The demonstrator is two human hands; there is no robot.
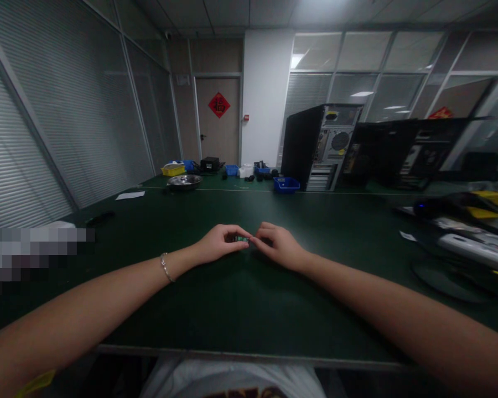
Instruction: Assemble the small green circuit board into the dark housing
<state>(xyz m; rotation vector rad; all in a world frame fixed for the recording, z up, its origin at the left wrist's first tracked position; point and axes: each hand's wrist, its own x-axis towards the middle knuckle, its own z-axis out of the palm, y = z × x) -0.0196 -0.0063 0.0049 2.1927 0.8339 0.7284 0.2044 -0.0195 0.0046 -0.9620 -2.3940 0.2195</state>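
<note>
Over the middle of the green tabletop, my left hand (214,244) grips a small green circuit board (243,239) between thumb and fingers. Most of the board is hidden by those fingers. My right hand (283,247) is closed in a pinch, its fingertips meeting the right end of the board. Whether something tiny sits in that pinch, I cannot make out. A bracelet (166,267) circles my left wrist.
The green table (216,315) carries a metal dish (184,182), a blue bin (286,184) and a black computer tower (319,146) toward the back. Blurred equipment and a cable (440,284) lie on the right. White paper (130,195) lies at the left.
</note>
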